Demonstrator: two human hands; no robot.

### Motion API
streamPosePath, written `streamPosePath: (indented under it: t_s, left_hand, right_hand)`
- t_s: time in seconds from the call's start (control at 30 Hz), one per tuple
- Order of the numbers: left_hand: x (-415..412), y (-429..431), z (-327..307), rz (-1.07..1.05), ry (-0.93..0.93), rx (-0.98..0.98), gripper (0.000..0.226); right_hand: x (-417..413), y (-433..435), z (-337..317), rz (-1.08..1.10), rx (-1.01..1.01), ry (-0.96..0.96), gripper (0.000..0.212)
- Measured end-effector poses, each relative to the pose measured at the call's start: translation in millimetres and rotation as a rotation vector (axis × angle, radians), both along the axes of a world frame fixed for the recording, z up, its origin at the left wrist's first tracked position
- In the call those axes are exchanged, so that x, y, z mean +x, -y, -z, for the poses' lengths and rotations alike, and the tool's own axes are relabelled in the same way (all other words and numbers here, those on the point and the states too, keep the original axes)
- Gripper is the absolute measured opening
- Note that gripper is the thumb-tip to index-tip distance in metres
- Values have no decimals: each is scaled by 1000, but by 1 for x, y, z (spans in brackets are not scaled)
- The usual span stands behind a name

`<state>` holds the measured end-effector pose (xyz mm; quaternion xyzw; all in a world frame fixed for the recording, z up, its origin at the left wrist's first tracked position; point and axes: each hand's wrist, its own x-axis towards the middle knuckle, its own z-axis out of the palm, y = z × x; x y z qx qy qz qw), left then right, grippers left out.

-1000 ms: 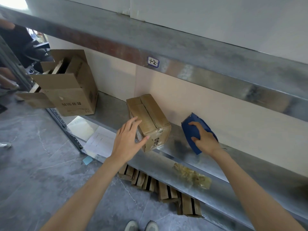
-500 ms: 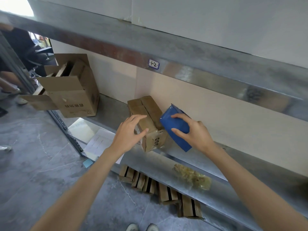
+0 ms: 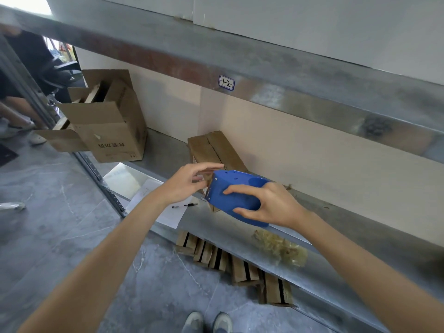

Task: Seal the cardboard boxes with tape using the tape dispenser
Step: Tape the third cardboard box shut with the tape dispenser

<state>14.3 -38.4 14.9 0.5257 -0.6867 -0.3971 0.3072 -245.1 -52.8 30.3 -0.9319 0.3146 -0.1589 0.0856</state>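
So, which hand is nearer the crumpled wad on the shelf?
Right. The right hand, gripping the tape dispenser, is just above the wad; the left hand is farther left, by the cardboard box.

This looks like a storeroom or small warehouse: a long grey metal racking shelf (image 3: 163, 147), a white handwritten number label (image 3: 226, 82) on the beam above it, an open brown cardboard carton (image 3: 113, 131) on the shelf, folded brown cartons (image 3: 216, 255) stacked underneath, and grey marbled floor tiles (image 3: 60, 236) below.

On the shelf (image 3: 216, 230) lie a paper sheet (image 3: 168, 213) with a pen (image 3: 185, 205) on it and a crumpled yellowish wad (image 3: 280, 247). Above the shelf, a label (image 3: 226, 82) sticks to the beam (image 3: 312, 102).
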Motion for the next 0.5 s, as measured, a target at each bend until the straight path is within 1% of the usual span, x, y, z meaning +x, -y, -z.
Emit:
streamPosePath:
  t_s: [0.1, 0.27, 0.5]
  left_hand:
    - [-3, -1, 3, 44, -19, 2, 53]
    - [-5, -2, 11, 23, -69, 17, 38]
    - [-9, -5, 4, -42, -178, 66, 34]
  right_hand:
    - [1, -3, -1, -34, -28, -36, 38]
    - [0, -8, -3, -58, -36, -51, 38]
    - [-4, -11, -7, -87, -57, -98, 37]
